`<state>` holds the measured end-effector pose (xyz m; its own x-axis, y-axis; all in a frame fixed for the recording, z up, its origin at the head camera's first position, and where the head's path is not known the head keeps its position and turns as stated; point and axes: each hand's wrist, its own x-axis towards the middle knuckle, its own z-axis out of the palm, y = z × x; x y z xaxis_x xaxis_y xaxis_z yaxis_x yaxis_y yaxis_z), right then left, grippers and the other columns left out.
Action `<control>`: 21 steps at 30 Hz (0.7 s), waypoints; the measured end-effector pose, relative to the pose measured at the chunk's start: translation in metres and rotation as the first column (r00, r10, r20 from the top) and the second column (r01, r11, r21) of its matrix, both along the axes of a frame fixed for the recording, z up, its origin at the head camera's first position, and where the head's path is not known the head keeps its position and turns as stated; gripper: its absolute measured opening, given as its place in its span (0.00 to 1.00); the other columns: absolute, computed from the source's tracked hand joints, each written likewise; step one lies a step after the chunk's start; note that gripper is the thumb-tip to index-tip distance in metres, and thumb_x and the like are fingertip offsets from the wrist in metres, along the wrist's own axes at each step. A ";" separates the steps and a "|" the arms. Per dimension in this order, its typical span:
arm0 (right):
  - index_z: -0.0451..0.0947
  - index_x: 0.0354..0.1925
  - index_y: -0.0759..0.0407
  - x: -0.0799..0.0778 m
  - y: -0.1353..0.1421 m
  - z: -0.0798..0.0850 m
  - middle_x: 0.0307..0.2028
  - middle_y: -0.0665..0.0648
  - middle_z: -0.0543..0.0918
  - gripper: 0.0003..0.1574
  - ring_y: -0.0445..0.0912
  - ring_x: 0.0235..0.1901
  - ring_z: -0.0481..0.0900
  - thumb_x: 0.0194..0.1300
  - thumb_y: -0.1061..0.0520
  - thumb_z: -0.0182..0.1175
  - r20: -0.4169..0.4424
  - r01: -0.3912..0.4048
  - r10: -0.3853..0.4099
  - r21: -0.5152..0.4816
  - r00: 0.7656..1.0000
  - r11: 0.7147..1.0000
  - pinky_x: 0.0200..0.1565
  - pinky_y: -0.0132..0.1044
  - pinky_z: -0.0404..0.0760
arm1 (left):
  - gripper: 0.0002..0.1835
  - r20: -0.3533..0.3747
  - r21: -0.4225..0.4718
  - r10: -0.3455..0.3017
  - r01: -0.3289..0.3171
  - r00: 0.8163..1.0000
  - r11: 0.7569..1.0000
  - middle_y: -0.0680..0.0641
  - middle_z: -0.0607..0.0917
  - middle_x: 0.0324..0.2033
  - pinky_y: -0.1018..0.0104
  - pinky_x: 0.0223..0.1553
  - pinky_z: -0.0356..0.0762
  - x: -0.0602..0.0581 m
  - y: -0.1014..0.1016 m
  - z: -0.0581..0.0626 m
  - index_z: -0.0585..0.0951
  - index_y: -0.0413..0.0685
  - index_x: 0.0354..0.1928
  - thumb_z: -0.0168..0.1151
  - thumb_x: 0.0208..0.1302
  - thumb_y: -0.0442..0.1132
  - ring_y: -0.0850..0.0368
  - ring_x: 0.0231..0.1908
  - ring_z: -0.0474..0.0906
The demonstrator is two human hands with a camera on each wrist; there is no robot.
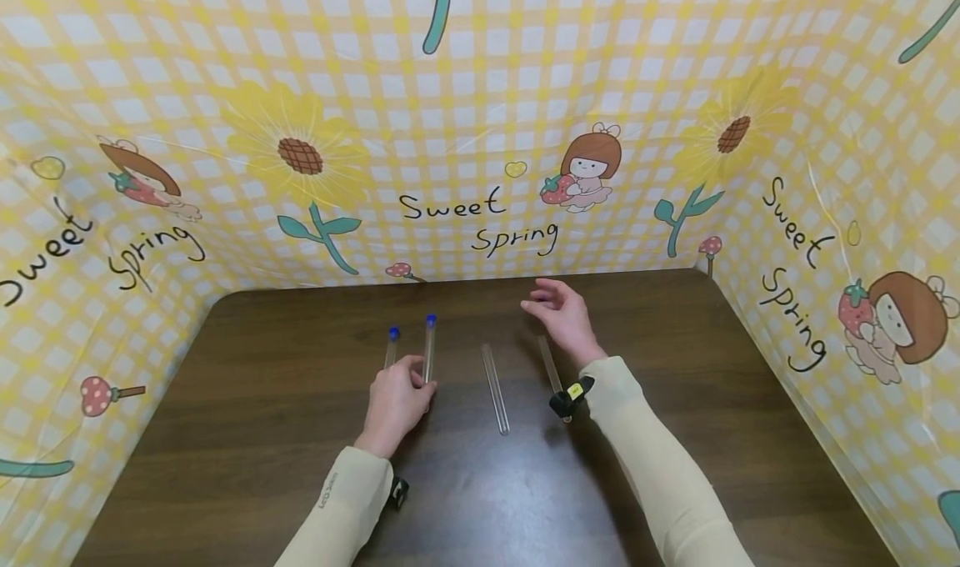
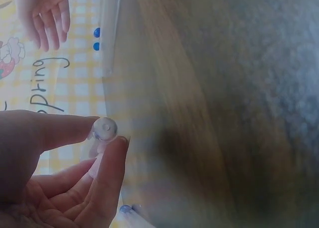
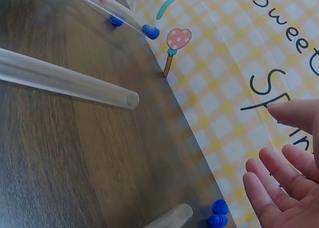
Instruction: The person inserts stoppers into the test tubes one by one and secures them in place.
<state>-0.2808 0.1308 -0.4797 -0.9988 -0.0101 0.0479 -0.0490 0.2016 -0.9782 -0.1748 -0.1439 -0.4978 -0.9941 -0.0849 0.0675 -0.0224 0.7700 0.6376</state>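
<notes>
My left hand (image 1: 397, 402) pinches a clear test tube (image 1: 430, 350) with a blue cap on its far end. In the left wrist view, the tube's rounded bottom (image 2: 105, 128) shows between thumb and finger. Another blue-capped tube (image 1: 391, 354) lies just left of that hand, partly hidden behind it. Over the back of the table hovers my right hand (image 1: 566, 323), fingers loosely bent and holding nothing. Near it, two loose blue caps (image 3: 219, 207) sit by the table's back edge, seen in the right wrist view.
Two uncapped clear tubes lie on the dark wooden table (image 1: 262, 434): one in the middle (image 1: 495, 390), the other (image 1: 551, 367) under my right wrist and partly covered by the wrist camera (image 1: 572, 398). A yellow checked cloth (image 1: 450, 133) encloses the back and sides.
</notes>
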 end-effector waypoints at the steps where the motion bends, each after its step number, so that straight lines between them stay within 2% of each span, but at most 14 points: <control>1: 0.75 0.63 0.60 0.000 0.001 0.000 0.56 0.66 0.82 0.31 0.55 0.53 0.81 0.64 0.56 0.72 0.003 0.001 -0.001 0.001 1.000 1.000 0.54 0.50 0.77 | 0.23 0.004 0.002 0.001 -0.001 1.000 1.000 0.53 0.85 0.26 0.50 0.40 0.80 0.000 0.000 0.000 0.81 0.35 0.56 0.74 0.59 0.35 0.56 0.26 0.81; 6: 0.75 0.64 0.60 -0.002 0.006 -0.001 0.56 0.66 0.82 0.31 0.56 0.54 0.81 0.66 0.56 0.71 0.009 0.014 -0.014 0.018 1.000 1.000 0.56 0.50 0.76 | 0.24 0.018 0.004 0.000 0.000 1.000 1.000 0.52 0.85 0.26 0.51 0.40 0.80 0.000 -0.001 0.000 0.81 0.34 0.56 0.74 0.60 0.35 0.58 0.24 0.80; 12: 0.75 0.64 0.60 -0.005 0.012 0.000 0.53 0.62 0.84 0.30 0.56 0.53 0.81 0.66 0.56 0.70 0.014 0.041 -0.042 0.041 0.999 0.998 0.55 0.49 0.77 | 0.24 0.031 -0.002 0.005 -0.005 1.000 1.000 0.52 0.85 0.27 0.51 0.40 0.80 0.000 -0.002 0.000 0.81 0.35 0.56 0.74 0.60 0.36 0.55 0.27 0.81; 21: 0.75 0.63 0.60 -0.008 0.019 0.001 0.53 0.62 0.84 0.30 0.56 0.53 0.81 0.66 0.55 0.70 0.019 0.059 -0.060 0.067 0.998 0.996 0.55 0.49 0.76 | 0.23 0.024 -0.015 0.008 -0.007 1.000 1.000 0.52 0.84 0.26 0.50 0.41 0.80 0.000 -0.004 -0.003 0.82 0.35 0.55 0.75 0.58 0.35 0.54 0.29 0.81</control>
